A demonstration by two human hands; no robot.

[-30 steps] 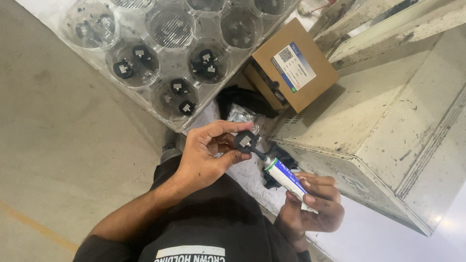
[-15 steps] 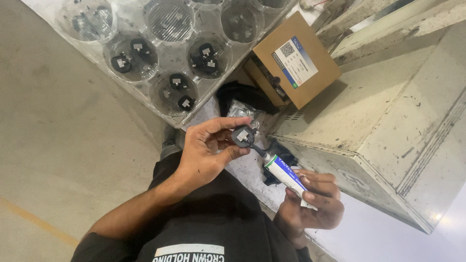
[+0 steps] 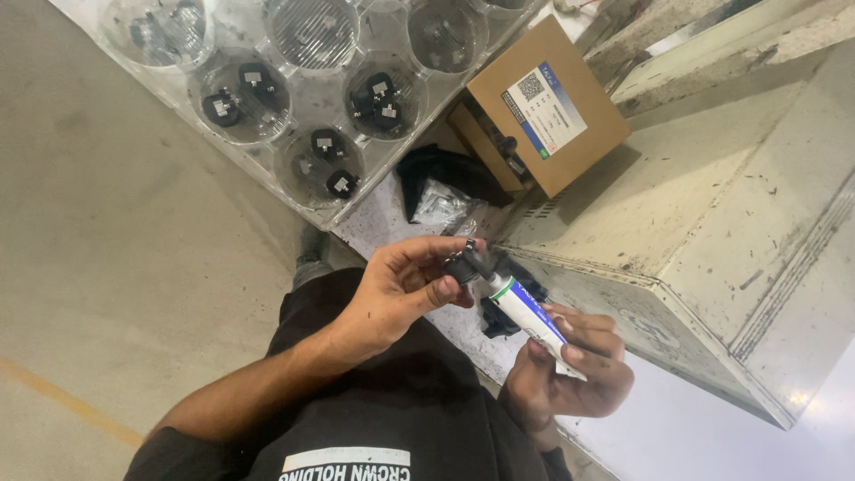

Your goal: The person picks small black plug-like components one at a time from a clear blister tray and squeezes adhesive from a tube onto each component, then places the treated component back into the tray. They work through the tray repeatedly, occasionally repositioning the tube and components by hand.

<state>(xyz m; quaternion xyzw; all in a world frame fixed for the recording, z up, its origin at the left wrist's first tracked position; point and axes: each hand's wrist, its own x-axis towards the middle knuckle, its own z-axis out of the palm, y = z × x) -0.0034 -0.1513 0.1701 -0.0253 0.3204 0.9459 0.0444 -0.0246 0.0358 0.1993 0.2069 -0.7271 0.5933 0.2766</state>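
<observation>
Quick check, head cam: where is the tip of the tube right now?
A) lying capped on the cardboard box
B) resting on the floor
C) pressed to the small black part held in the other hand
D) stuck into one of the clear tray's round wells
C: the right hand holds the white tube with its nozzle meeting the small black part pinched in the left hand, away from the clear tray and the cardboard box.
</observation>
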